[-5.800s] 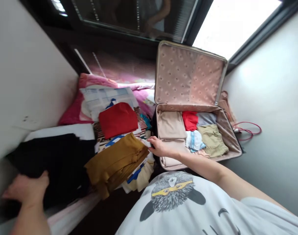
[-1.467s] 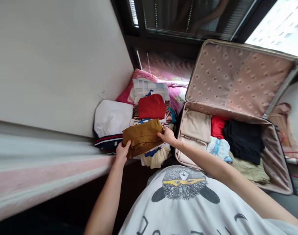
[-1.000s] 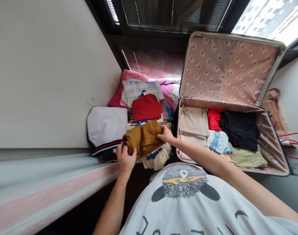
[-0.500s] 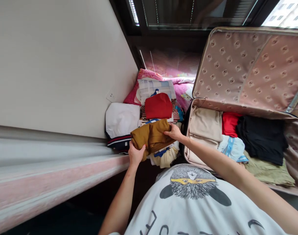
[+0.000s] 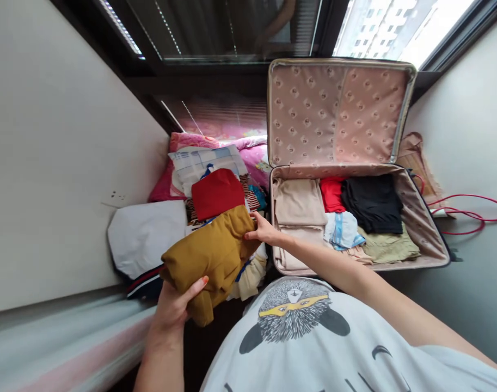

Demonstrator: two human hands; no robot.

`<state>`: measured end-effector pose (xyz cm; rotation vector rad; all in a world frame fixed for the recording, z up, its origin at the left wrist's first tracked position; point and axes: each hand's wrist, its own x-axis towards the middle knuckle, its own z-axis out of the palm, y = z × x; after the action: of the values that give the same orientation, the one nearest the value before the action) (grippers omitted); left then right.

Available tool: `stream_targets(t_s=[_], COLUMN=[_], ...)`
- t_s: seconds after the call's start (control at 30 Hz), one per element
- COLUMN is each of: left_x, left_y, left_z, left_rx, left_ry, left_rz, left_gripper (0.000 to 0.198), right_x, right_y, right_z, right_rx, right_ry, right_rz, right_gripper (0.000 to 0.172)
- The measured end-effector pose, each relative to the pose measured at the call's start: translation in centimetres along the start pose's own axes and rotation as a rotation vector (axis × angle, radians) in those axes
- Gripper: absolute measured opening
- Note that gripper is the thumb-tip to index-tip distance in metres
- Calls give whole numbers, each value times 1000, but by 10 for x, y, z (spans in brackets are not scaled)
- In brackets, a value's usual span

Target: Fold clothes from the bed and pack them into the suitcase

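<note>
A folded mustard-brown garment [image 5: 213, 247] is held between my two hands, lifted over the pile of clothes. My left hand [image 5: 177, 299] grips its near left end, thumb on top and fingers hidden beneath. At its right end, my right hand [image 5: 262, 230] pinches the cloth edge. Just behind it lies a folded red garment [image 5: 218, 193] on the pile. A cream garment [image 5: 250, 280] shows under the mustard one. To the left sits a white cloth bundle [image 5: 146, 228] on a dark item with a striped edge.
An open suitcase [image 5: 431, 247] stands on the right, its pink patterned lid raised. Inside are folded beige cloth [image 5: 299, 201], a red piece [image 5: 332, 194], black clothing [image 5: 373, 201], a white-blue item [image 5: 343, 230] and an olive garment [image 5: 391, 245]. A red cord [image 5: 472, 215] lies beyond it.
The view has turned right, bringing the whole suitcase into sight. The mustard garment has come up closer to me and tilted, its left end lower, still held in both hands.
</note>
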<state>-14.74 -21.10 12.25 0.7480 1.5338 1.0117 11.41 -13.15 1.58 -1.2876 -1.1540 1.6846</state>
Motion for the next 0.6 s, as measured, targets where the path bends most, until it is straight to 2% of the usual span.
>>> stream_targets(t_s=[0.1, 0.17, 0.23, 0.33, 0.4, 0.47, 0.53, 0.6], left_x=[0, 12, 31, 69, 96, 122, 147, 167], left_y=[10, 10, 4, -18, -37, -55, -67, -76], left_z=[31, 64, 106, 185, 239, 286, 322, 344], left_rx=[-20, -27, -22, -21, 4, 101, 256, 450], left_ry=[-67, -155, -274, -428, -454, -415, -340, -250], left_rz=[9, -15, -46, -43, -8, 36, 95, 164], left_gripper=[64, 67, 70, 72, 70, 66, 65, 66], right_x=[-36, -61, -82, -98, -95, -83, -64, -43], right_y=[-6, -7, -5, 4, 12, 21, 29, 35], right_z=[-41, -80, -124, -188, -223, -251, -272, -285], right_rx=[244, 356, 395, 356, 316, 255, 163, 52], right_ry=[-9, 83, 217, 377, 469, 563, 628, 643], right_rz=[72, 82, 65, 49, 31, 8, 2, 25], right_gripper=[59, 56, 53, 54, 55, 56, 54, 52])
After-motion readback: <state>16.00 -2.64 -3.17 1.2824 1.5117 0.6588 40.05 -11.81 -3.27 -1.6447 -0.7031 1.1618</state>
